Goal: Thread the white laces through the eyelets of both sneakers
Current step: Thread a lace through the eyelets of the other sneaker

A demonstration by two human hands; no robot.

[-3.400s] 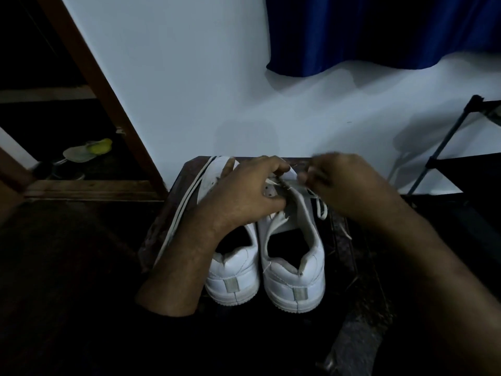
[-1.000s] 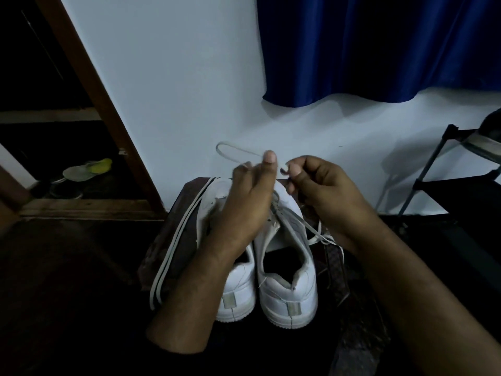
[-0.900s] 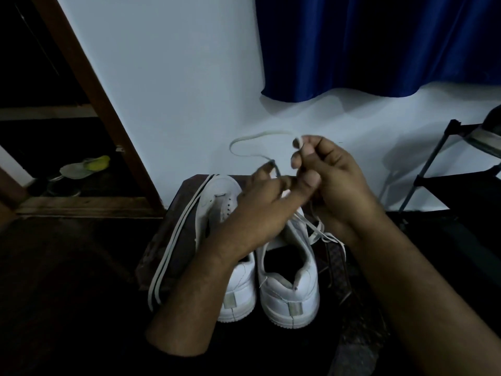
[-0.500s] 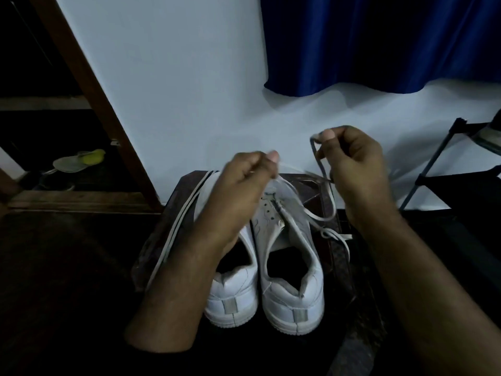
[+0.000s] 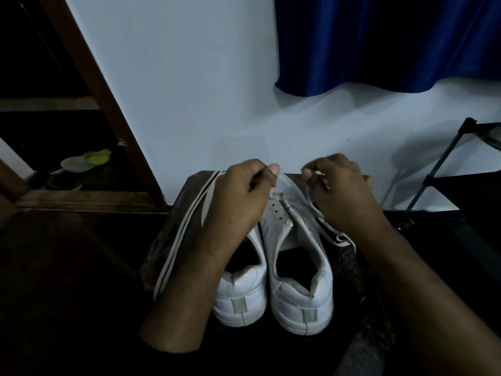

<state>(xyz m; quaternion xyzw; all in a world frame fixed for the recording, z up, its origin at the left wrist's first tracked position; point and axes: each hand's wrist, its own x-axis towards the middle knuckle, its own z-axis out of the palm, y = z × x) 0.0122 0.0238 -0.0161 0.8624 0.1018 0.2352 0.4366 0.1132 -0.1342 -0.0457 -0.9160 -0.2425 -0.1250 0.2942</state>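
Two white sneakers stand side by side on a dark stool (image 5: 173, 234), heels toward me. My left hand (image 5: 244, 196) hovers over the left sneaker (image 5: 241, 299) and hides its front; its thumb and fingers pinch a white lace end. My right hand (image 5: 341, 191) is above the toe of the right sneaker (image 5: 301, 267) and pinches the other stretch of the same lace (image 5: 333, 234), which runs through the front eyelets and trails off the shoe's right side. A second white lace (image 5: 179, 240) lies doubled along the stool's left edge.
A white wall (image 5: 189, 90) rises just behind the stool, with a blue curtain (image 5: 379, 44) hanging at the upper right. A brown door frame (image 5: 103, 104) slants at the left. A black metal rack (image 5: 447, 172) stands at the right. The floor is dark.
Both hands have come down from a raised pull to just above the right sneaker's toe, and the lace loop that stood in the air is drawn in.
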